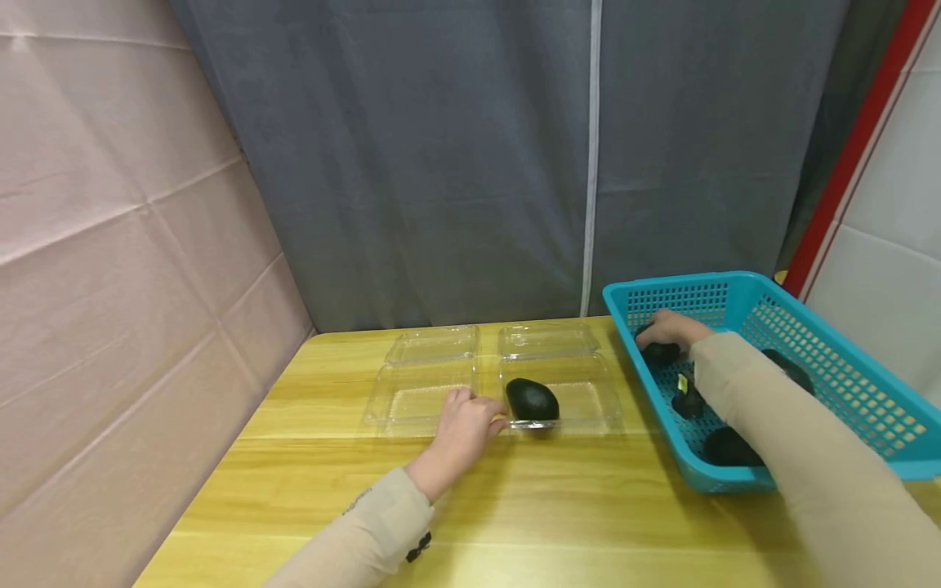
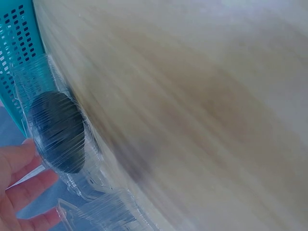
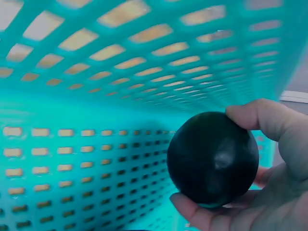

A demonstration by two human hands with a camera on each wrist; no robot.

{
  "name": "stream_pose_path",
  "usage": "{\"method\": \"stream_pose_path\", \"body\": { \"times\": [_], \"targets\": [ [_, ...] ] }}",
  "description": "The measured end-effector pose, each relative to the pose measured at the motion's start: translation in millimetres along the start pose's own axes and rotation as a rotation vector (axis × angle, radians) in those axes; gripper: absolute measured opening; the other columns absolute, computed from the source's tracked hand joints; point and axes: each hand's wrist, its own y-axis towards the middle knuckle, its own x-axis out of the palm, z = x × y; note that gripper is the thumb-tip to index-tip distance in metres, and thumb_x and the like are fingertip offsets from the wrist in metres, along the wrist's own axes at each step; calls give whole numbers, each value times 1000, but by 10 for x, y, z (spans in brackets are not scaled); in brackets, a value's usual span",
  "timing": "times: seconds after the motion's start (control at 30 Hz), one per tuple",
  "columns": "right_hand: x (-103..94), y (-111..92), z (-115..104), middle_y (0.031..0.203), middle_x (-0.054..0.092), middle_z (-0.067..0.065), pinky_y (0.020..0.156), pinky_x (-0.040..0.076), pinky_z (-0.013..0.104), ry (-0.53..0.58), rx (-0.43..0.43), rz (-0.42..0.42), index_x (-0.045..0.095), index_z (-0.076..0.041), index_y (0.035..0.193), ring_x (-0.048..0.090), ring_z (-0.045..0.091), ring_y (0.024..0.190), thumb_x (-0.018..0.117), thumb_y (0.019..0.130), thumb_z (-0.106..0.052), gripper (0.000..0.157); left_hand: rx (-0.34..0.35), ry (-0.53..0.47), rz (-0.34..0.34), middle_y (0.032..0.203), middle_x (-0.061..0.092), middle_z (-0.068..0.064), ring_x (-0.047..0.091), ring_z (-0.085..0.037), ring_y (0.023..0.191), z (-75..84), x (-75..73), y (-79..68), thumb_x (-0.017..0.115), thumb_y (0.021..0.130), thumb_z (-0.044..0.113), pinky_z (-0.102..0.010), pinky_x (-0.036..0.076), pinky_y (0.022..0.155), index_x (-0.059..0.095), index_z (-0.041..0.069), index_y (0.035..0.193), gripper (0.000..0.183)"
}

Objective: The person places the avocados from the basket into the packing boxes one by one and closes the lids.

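Observation:
My right hand (image 1: 672, 328) is inside the basket at its far left corner, gripping a dark avocado (image 3: 211, 156) between thumb and curled fingers. My left hand (image 1: 463, 429) is at the front where two clear plastic clamshell boxes meet, fingers spread and loosely bent at their edges. In the right box (image 1: 588, 400) lies another dark avocado (image 1: 532, 399), toward its left side, just beside the left thumb. The left box (image 1: 419, 400) holds nothing. Both boxes stand with their lids folded back, away from me.
The turquoise perforated basket (image 1: 650, 388) stands on the right of the wooden table (image 1: 544, 506). Several more dark avocados (image 1: 728, 447) lie in it, one with a yellow-green sticker (image 1: 683, 383). A grey curtain (image 1: 441, 163) hangs behind the table, and a pale cloth wall (image 1: 132, 286) borders the left.

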Motion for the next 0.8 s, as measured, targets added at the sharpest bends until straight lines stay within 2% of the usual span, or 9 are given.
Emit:
{"method": "stream_pose_path", "body": {
  "times": [0.1,0.27,0.33,0.47,0.63,0.8],
  "targets": [
    [-84,-76,-74,132,15,37,86,43,57,19,12,-1,7,13,138,32,49,114,54,82,-20,80,5,-2,12,80,71,10,43,-12,62,6,-5,2,75,72,30,-26,33,62,72,21,81,13],
    [-243,-225,-258,136,10,37,86,44,55,18,-22,-2,3,12,139,31,47,116,53,86,-24,81,5,-8,25,79,71,9,42,-11,61,9,1,3,75,71,29,-25,32,62,72,20,80,13],
    [-298,-305,-364,136,9,37,83,45,52,32,-43,-1,2,11,140,31,46,115,53,87,-24,81,4,-13,27,79,71,9,42,-11,61,11,1,0,75,71,28,-25,32,62,72,20,80,13],
    [-368,-444,-609,132,17,36,72,48,43,35,-94,17,8,7,138,37,42,108,56,86,-24,78,5,-18,34,78,71,9,41,-11,60,9,4,-7,76,71,28,-25,31,61,72,19,80,13],
    [-318,-534,-879,131,24,32,67,47,38,-29,-163,28,12,3,139,45,38,101,58,84,-23,77,1,-21,36,77,71,8,41,-12,60,3,11,-1,76,71,27,-25,31,61,71,19,79,13],
    [-75,-509,-1017,127,32,31,70,50,38,-51,-216,1,17,3,139,54,33,94,59,83,-15,72,-4,-8,25,77,70,9,41,-12,60,-1,15,6,75,71,29,-25,31,61,71,20,79,13]
  ]
}}
